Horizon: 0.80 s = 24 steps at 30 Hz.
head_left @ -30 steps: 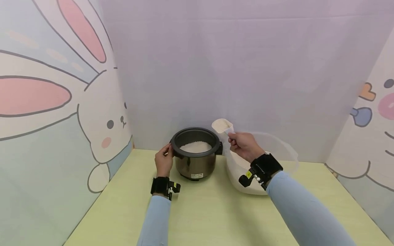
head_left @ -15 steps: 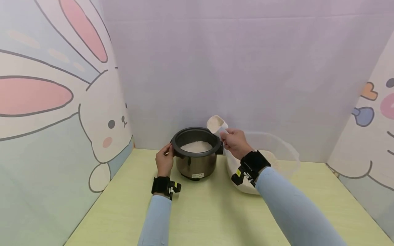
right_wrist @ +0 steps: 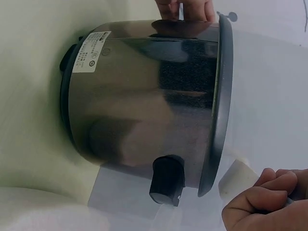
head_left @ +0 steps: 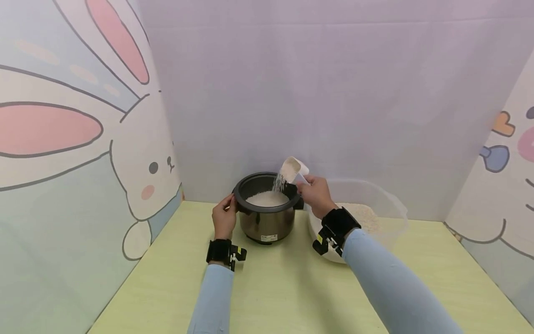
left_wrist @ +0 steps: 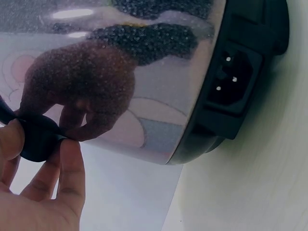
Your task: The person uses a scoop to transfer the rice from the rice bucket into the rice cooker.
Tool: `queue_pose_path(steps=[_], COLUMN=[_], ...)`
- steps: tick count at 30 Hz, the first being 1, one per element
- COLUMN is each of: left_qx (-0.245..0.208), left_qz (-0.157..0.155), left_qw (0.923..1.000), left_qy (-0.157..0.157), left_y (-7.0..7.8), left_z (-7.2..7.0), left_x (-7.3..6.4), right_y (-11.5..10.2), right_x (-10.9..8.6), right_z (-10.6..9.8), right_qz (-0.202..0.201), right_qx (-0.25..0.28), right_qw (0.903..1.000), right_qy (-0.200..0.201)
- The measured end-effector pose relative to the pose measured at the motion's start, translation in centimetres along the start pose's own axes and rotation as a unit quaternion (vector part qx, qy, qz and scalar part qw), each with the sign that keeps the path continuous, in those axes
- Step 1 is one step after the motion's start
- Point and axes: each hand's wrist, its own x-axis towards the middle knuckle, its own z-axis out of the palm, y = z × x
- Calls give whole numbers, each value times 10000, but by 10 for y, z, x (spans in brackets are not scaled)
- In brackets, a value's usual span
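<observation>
A rice cooker (head_left: 267, 225) without a lid stands on the table, with white rice (head_left: 267, 199) lying inside it. My left hand (head_left: 224, 218) grips its black side handle (left_wrist: 39, 140), the thumb and fingers on either side of it in the left wrist view. Above the right part of the pot's rim, my right hand (head_left: 317, 195) holds a white measuring scoop (head_left: 301, 168) by its handle. The scoop is tilted to the left, and a stream of grains (head_left: 278, 182) falls from its mouth into the pot. Some rice is still in the scoop.
A translucent plastic tub (head_left: 398, 206) holding rice sits right of the cooker, partly behind my right wrist. Close behind the cooker hangs a pale lilac backdrop (head_left: 233, 116). Rabbit-printed panels border the yellow-green table (head_left: 271, 287). A power socket (left_wrist: 234, 79) shows low on the cooker.
My right hand has moved the scoop left from near the tub to the cooker's rim and tipped it, so rice now pours out. My left hand keeps its hold on the handle.
</observation>
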Motion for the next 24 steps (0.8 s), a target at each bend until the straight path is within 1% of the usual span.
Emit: queue_pose_path(steps=[9,15,18,24], left_qx=[-18,9,17,-28], left_qz=[-109,-115,-97,-82], left_qw=[9999,9999,10000,10000], left_qy=[18,10,9,28], left_y=[4,3,2,2], left_z=[0,0,-1,-1], left_x=[-1,-1,-1,-1], right_y=[3,1,0,-3], right_x=[-3,-4,-6,-9], right_z=[5,12,16,22], right_qz=[-408,-509,-568,-735], right_qx=[-570,-673,-823,-1084], right_qw=[9975,9964,9950,9914], right_qy=[47,56,79,-73])
